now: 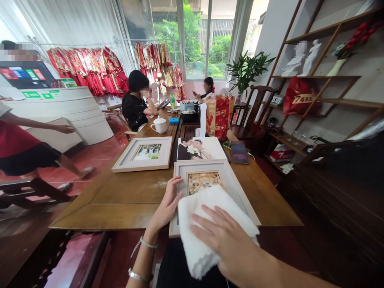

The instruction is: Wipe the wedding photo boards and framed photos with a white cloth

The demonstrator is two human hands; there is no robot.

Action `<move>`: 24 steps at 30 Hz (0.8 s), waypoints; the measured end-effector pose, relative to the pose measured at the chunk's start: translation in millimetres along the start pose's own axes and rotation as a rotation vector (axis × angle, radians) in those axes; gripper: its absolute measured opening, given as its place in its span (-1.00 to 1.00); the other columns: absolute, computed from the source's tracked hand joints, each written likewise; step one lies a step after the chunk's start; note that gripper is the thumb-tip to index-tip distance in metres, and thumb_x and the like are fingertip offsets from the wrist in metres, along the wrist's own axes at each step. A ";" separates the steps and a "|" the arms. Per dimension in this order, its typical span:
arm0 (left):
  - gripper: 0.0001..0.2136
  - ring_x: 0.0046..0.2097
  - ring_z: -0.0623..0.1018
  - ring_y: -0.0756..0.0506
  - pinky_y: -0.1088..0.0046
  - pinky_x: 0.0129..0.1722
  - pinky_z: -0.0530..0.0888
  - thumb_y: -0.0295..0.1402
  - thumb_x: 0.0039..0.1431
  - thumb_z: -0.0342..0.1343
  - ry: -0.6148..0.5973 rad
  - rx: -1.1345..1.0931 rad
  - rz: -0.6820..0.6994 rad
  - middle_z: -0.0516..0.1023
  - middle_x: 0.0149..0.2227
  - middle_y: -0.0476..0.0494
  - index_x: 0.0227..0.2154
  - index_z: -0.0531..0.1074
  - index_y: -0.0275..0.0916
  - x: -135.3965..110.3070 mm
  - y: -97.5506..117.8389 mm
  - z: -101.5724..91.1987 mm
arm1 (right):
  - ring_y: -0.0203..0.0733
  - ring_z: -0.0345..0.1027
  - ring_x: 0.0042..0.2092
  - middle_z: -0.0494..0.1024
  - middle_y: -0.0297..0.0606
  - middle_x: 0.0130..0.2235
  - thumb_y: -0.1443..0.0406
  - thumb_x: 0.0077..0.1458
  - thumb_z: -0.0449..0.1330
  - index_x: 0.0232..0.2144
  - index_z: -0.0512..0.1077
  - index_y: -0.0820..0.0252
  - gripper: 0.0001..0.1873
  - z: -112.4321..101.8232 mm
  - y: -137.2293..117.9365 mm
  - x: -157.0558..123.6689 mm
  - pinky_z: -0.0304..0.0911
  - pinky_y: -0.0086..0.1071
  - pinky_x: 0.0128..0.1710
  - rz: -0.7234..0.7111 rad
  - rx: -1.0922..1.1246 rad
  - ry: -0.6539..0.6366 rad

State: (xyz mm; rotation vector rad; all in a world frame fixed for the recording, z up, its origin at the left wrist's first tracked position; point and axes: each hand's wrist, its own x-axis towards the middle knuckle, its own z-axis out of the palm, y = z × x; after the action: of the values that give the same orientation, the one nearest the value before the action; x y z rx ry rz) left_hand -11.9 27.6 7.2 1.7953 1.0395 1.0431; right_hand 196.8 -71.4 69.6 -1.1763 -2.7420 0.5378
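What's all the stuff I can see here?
near frame: one, pale wood, table front, under the towel
far frame: one, pale wood, table left
photo print: one, mostly white, beside far frame
towel: one, white, on near frame
cup: one, white, mid-table
bag: one, red, table's far end
table: one, brown wood, under everything
dresses: many, red, rack by window
left hand: one, bare, near frame's left edge
right hand: one, bare, flat on towel

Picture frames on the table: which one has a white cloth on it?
The nearest frame, at the table's near edge: the right hand rests on a white cloth over it, the left hand touches its side. The other frame lies bare.
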 end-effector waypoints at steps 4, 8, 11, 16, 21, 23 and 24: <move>-0.49 0.33 0.00 -0.22 0.08 0.30 -0.05 -0.56 0.01 -0.05 -0.080 0.061 0.043 0.07 0.28 -0.11 0.07 0.28 -0.09 -0.8 4.5 -2.9 | 0.10 -0.08 0.29 0.23 -0.19 0.25 0.54 -0.21 0.00 0.16 0.26 0.16 -0.20 4.2 33.0 -11.9 -0.17 0.11 0.23 0.304 -0.192 0.106; -0.43 0.32 0.02 -0.22 0.07 0.31 -0.08 -0.61 -0.06 -0.09 -0.081 0.061 0.059 0.15 0.26 -0.06 0.06 0.34 -0.08 -0.3 0.0 -4.0 | 0.08 -0.06 0.28 0.24 -0.18 0.24 0.53 -0.22 0.04 0.17 0.25 0.17 -0.20 -3.7 83.9 -0.8 -0.22 0.14 0.23 0.424 -0.344 0.226; -0.39 0.33 0.00 -0.21 0.07 0.32 -0.11 -0.62 -0.08 -0.09 -0.080 0.070 0.066 0.18 0.25 -0.05 0.08 0.33 -0.07 0.0 -4.3 -4.2 | 0.08 -0.08 0.29 0.20 -0.13 0.25 0.45 -0.09 0.05 0.18 0.22 0.20 -0.29 -16.7 118.9 18.9 -0.23 0.14 0.23 0.507 -0.355 0.308; -0.46 0.34 -0.01 -0.21 0.07 0.32 -0.11 -0.55 0.08 -0.08 -0.066 0.085 0.056 0.15 0.27 -0.04 0.14 0.27 -0.06 -0.6 -5.2 -3.4 | 0.04 -0.23 0.33 0.11 -0.09 0.29 0.49 -0.12 0.04 0.22 0.15 0.20 -0.22 -19.5 124.4 42.6 -0.30 0.09 0.25 0.479 -0.284 0.266; -0.59 0.35 -0.04 -0.17 0.15 0.32 -0.11 -0.30 0.31 -0.16 -0.020 0.077 0.044 0.03 0.32 -0.06 0.21 0.16 -0.07 -0.8 -5.7 -0.4 | -0.06 -0.34 0.35 0.02 -0.24 0.33 0.48 -0.22 0.08 0.25 0.08 0.08 -0.09 2.7 63.4 22.1 -0.43 0.02 0.28 0.111 -0.088 0.100; -0.59 0.35 -0.04 -0.16 0.15 0.32 -0.11 -0.29 0.31 -0.16 -0.018 0.067 0.051 0.05 0.32 -0.07 0.20 0.17 -0.07 -0.6 -7.6 0.1 | -0.06 -0.37 0.35 -0.02 -0.26 0.34 0.46 -0.21 0.10 0.27 0.03 0.06 -0.08 6.9 42.3 5.3 -0.43 0.01 0.29 -0.021 -0.026 0.051; -0.60 0.35 -0.03 -0.16 0.15 0.32 -0.11 -0.30 0.31 -0.16 -0.022 0.065 0.056 0.07 0.31 -0.07 0.19 0.18 -0.07 -0.4 -8.6 0.1 | -0.07 -0.38 0.35 -0.03 -0.27 0.34 0.46 -0.22 0.10 0.27 0.03 0.06 -0.07 7.5 35.9 -3.3 -0.42 0.00 0.29 -0.063 -0.019 0.033</move>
State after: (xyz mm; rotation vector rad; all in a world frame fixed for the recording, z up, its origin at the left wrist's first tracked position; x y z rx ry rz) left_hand -14.2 30.1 -0.7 1.8940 1.0253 1.0317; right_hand 221.7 -53.0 49.7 -1.0887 -2.7517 0.4828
